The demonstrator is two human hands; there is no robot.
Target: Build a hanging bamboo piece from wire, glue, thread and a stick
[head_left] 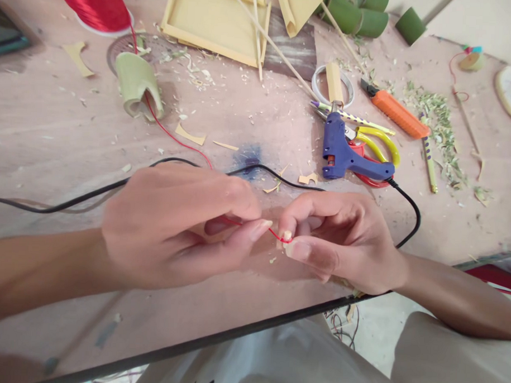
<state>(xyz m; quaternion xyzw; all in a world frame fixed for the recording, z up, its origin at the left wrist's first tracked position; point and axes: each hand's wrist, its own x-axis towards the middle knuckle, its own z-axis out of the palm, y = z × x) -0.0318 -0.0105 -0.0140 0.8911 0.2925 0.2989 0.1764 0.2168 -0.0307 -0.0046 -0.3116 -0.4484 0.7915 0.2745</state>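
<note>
Red thread is pinched by the nearly closed left hand and loops around a small pale piece, which the right hand, likewise nearly closed, grips above the desk.

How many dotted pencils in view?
2: the first pencil lies beside the blue glue gun; the second pencil lies partly under the orange cutter. Others may be hidden.

L hand, R hand in pinch
</note>
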